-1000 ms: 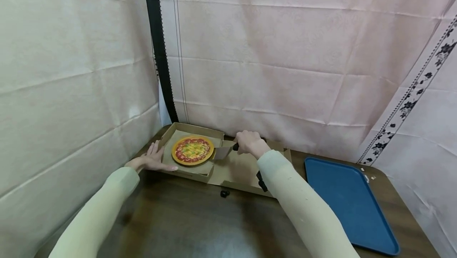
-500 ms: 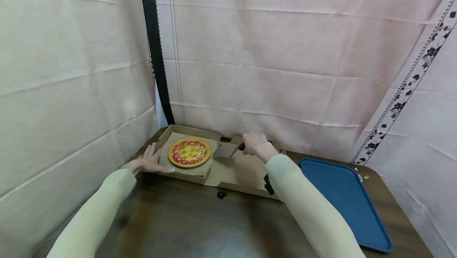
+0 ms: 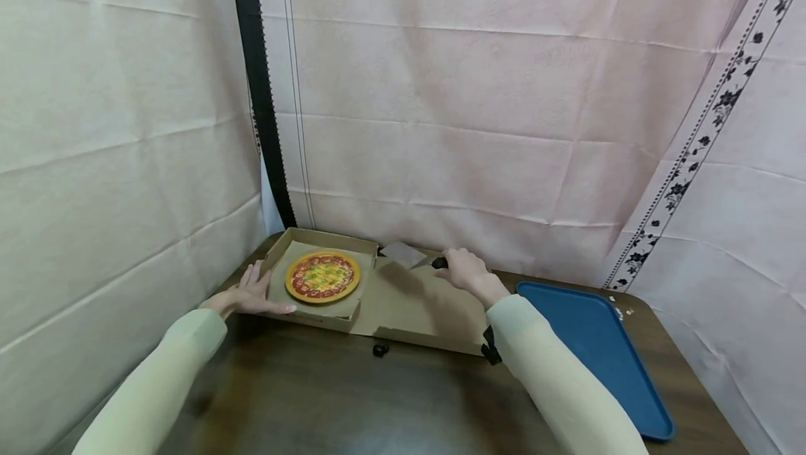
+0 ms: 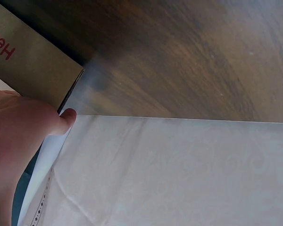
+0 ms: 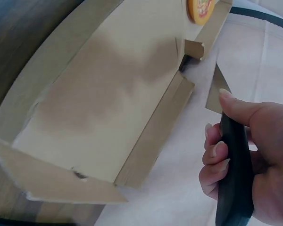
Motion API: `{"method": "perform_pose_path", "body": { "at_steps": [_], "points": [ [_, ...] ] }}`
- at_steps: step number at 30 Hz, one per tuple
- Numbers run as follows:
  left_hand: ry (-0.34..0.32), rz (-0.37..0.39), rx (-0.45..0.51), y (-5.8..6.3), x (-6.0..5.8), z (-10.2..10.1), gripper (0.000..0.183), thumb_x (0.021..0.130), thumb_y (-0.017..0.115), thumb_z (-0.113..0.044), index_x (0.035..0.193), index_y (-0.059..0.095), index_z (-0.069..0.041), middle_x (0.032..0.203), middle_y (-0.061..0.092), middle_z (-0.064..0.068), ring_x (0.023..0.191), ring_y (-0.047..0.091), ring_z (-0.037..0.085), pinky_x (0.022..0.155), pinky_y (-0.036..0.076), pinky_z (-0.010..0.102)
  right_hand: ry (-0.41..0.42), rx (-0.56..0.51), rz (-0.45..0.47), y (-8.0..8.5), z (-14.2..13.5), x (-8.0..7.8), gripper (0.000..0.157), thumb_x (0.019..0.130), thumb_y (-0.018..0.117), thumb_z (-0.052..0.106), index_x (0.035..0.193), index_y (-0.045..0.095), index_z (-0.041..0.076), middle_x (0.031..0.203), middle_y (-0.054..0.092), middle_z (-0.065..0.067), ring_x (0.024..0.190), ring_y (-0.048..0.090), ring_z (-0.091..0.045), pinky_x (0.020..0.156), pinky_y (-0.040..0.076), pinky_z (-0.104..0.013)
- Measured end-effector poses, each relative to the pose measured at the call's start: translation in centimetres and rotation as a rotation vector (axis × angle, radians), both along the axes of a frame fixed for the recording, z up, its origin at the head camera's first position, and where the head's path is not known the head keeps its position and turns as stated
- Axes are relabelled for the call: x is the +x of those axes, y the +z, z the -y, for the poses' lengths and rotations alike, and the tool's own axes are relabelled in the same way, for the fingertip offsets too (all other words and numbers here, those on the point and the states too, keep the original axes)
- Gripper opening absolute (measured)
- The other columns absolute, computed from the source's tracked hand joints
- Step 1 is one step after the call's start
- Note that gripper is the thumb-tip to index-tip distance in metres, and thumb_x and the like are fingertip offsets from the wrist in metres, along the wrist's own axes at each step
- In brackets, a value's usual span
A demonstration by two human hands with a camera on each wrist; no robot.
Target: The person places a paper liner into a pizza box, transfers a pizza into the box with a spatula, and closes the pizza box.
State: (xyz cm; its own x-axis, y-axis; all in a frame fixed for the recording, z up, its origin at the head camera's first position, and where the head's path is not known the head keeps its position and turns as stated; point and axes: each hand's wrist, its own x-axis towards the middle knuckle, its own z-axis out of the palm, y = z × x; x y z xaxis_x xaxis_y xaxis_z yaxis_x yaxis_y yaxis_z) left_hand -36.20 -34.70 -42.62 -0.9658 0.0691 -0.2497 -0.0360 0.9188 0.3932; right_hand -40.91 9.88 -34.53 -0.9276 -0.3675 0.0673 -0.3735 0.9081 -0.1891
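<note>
A round pizza (image 3: pixel 322 276) with a yellow crust lies on brown paper in the left half of an opened cardboard pizza box (image 3: pixel 334 236). My left hand (image 3: pixel 250 294) rests with outstretched fingers at the box's left front corner; its thumb lies along the front wall. Over the back edge of the unfolded lid (image 3: pixel 409 304), my right hand (image 3: pixel 467 273) grips a pizza server by its black handle (image 5: pixel 237 174), thumb on top. The server's metal blade (image 3: pixel 403 255) points left toward the pizza, held up with nothing on it.
A blue tray (image 3: pixel 598 350) lies on the table's right side, beside the lid. A small black object (image 3: pixel 380 350) sits before the box. Cloth walls (image 3: pixel 441 126) stand close behind and to the left. Small white scraps (image 3: pixel 620 313) lie past the tray.
The right hand has drawn the server away from the pizza's right edge, then raised it to the right and back. The left hand stays at the box corner. The head view has turned slightly.
</note>
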Motion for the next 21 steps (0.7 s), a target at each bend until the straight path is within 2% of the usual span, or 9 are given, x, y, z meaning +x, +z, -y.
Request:
{"method": "perform_pose_path", "body": {
  "at_steps": [4,8,11,17,21],
  "points": [
    [-0.005,-0.010,0.007,-0.3,-0.1,0.2,0.139,0.067,0.060,-0.083,0.149,0.000,0.013,0.152,-0.025,0.035,0.141,-0.022,0.052,0.108,-0.005,0.074,0.000,-0.041,-0.028,-0.5,-1.4,0.2,0.034,0.094,0.061,0.035,0.113,0.059,0.007,0.078,0.059,-0.010,0.059,0.047,-0.019,0.050,0.029,-0.030],
    [-0.006,-0.005,0.006,0.1,0.2,0.0,0.138,0.068,0.061,-0.082,0.150,0.000,0.012,0.153,-0.024,0.034,0.141,-0.022,0.052,0.109,-0.003,0.074,-0.017,-0.058,-0.054,-1.0,-2.6,0.2,0.043,0.094,0.060,0.038,0.124,0.059,0.006,0.079,0.060,-0.010,0.060,0.049,-0.020,0.050,0.029,-0.031],
    [-0.020,-0.004,0.016,0.5,0.3,0.0,0.135,0.070,0.062,-0.078,0.149,0.000,0.013,0.152,-0.024,0.036,0.140,-0.021,0.053,0.108,-0.002,0.074,-0.016,-0.060,-0.071,-1.2,-3.5,0.3,0.046,0.095,0.059,0.039,0.125,0.058,0.003,0.080,0.061,-0.011,0.059,0.050,-0.021,0.050,0.029,-0.031],
    [-0.027,-0.018,-0.012,-0.2,-0.2,0.6,0.138,0.069,0.058,-0.082,0.149,0.000,0.013,0.152,-0.025,0.035,0.141,-0.020,0.053,0.108,-0.001,0.074,-0.008,-0.082,-0.090,-1.6,-5.3,0.5,0.049,0.096,0.058,0.038,0.128,0.056,0.002,0.087,0.065,-0.015,0.062,0.057,-0.023,0.050,0.031,-0.031],
    [-0.025,-0.012,-0.007,-0.3,-0.3,0.4,0.138,0.069,0.059,-0.081,0.148,-0.001,0.014,0.151,-0.025,0.036,0.140,-0.021,0.054,0.107,-0.003,0.075,-0.016,-0.103,-0.093,-1.8,-6.7,0.7,0.044,0.096,0.058,0.037,0.125,0.058,0.003,0.081,0.063,-0.014,0.057,0.052,-0.022,0.048,0.028,-0.030]
  ]
}}
